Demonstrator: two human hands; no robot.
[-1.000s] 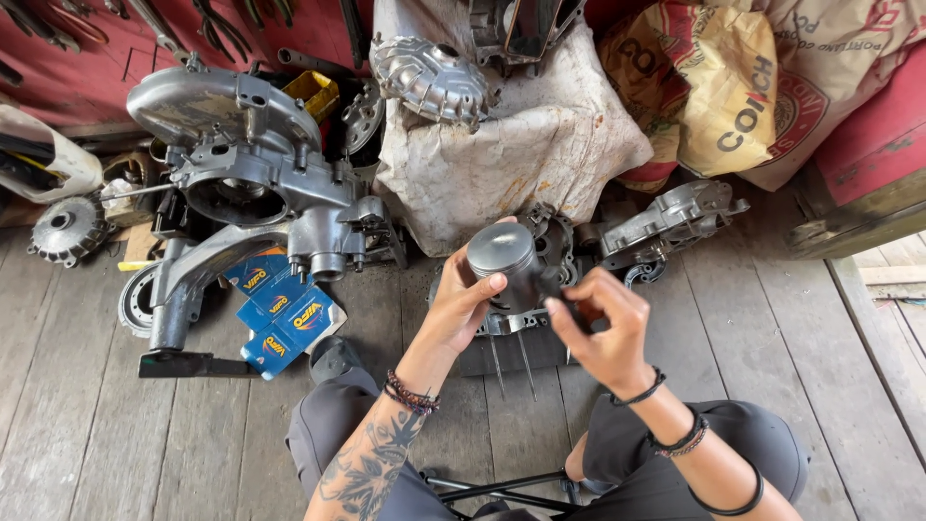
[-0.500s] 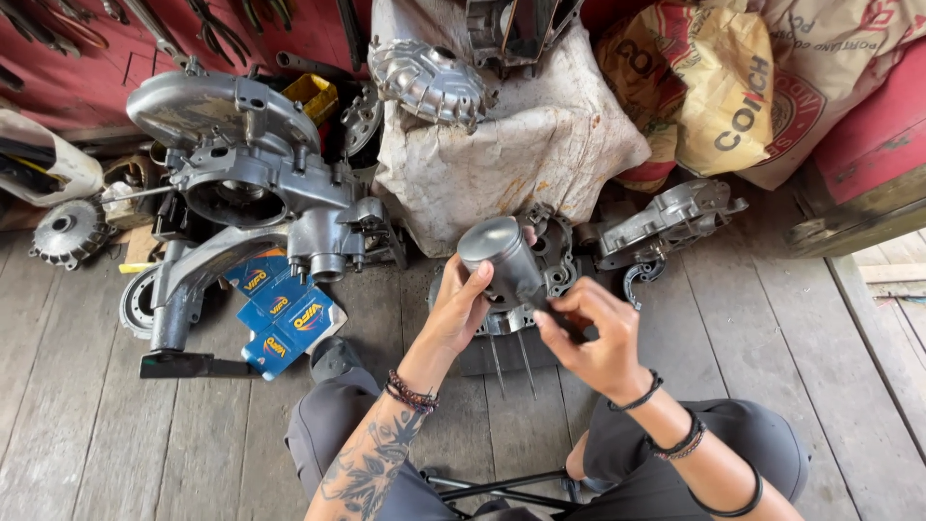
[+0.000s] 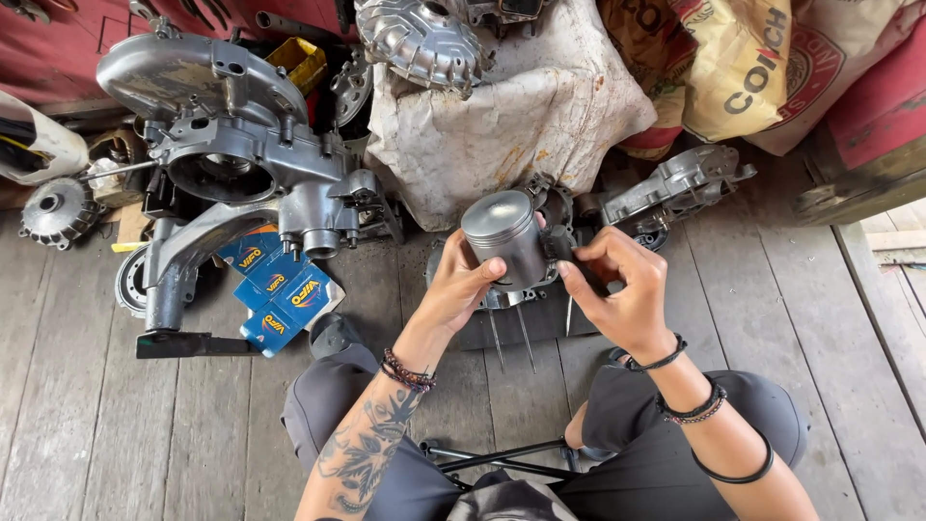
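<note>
Head view: we hold a grey piston [image 3: 503,238] over the plank floor [image 3: 849,338], crown tilted up. Our left hand [image 3: 461,289] is clamped on its skirt, thumb across the front. Our right hand [image 3: 617,289] pinches at its side, fingers together; what they grip we cannot tell. Blue boxes [image 3: 280,299] with round yellow labels lie on the floor to the left, beside an engine case [image 3: 231,154]. A white sack [image 3: 502,116] sits behind the piston, and a tan printed bag [image 3: 762,68] lies at the far right edge.
</note>
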